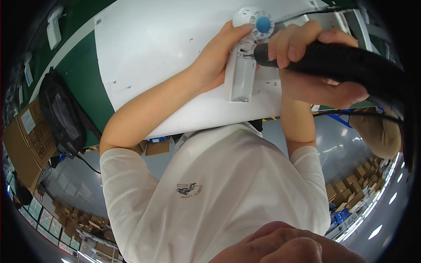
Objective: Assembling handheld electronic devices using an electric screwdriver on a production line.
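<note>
My left hand (215, 57) is closed around a white plastic housing (242, 83) with a long hollow handle and a round, finned head. A blue disc (263, 24) sits in the middle of that head, and my left thumb lies beside it. In my right hand (302, 65) is a black electric screwdriver (346, 61), held nearly level with fingers wrapped round its body. Its thin bit points left and meets the housing near the top of the handle, just below the round head. Whether a screw is under the bit, I cannot tell.
A white sheet (149, 48) covers much of the green table (83, 65). At the left edge stand a black mesh bag (63, 111) and a cardboard box (30, 140). A black cable (351, 113) runs at the right, near another person's brown-clad leg (377, 131).
</note>
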